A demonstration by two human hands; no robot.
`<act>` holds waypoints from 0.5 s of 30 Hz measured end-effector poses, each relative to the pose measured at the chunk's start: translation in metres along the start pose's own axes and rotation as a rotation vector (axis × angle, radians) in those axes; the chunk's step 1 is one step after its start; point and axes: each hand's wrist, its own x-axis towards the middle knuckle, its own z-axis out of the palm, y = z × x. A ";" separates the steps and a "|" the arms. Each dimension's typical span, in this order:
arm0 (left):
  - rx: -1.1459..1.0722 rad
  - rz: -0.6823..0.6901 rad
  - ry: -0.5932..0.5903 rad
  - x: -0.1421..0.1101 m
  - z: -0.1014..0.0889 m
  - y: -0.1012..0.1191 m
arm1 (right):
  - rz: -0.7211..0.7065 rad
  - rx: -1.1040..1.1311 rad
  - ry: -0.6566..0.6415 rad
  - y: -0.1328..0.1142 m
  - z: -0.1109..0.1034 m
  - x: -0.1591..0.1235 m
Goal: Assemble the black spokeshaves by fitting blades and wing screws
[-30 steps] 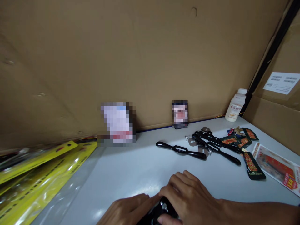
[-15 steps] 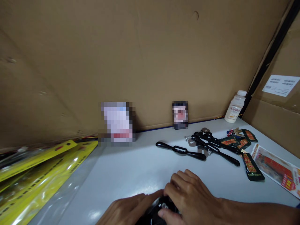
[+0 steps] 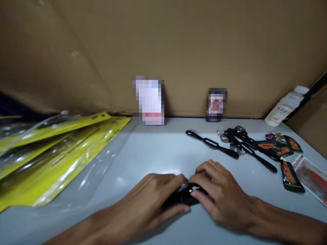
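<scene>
Close together at the front of the grey table, both my hands are closed around a glossy black piece (image 3: 191, 198) with a small silvery fitting on top. My left hand (image 3: 154, 197) grips its left side, thumb along the near edge. From the right, my right hand (image 3: 221, 190) wraps over it, with the thumb pressed by the silvery fitting. Most of the piece is hidden under my fingers, so its kind is unclear. Beyond my hands lies a black spokeshave body (image 3: 212, 143), and right of it several more black spokeshave bodies (image 3: 249, 146) overlap among metal plates and screws.
Yellow-backed clear packages (image 3: 76, 163) spread over the left side. Two blurred upright items, a pale one (image 3: 150, 102) and a dark one (image 3: 216, 105), lean on the cardboard wall (image 3: 178, 44). Right: a white bottle (image 3: 287, 107), keys (image 3: 277, 137), small dark packets (image 3: 291, 177), a printed bag (image 3: 313, 178).
The view has tilted down and turned left, so more of both forearms shows. My hands still hold the black piece, with the left fingers now further over it.
</scene>
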 end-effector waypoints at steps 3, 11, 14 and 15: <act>0.011 0.011 0.003 0.001 -0.003 -0.001 | -0.017 0.031 0.049 0.001 -0.002 0.003; 0.021 0.033 0.014 -0.001 -0.004 -0.002 | -0.078 0.056 0.050 -0.003 0.000 0.001; 0.018 0.027 0.022 -0.003 -0.003 -0.002 | -0.083 0.082 0.064 -0.006 0.000 0.001; 0.020 0.026 0.030 -0.003 -0.002 -0.002 | -0.079 0.077 0.084 -0.007 0.001 0.002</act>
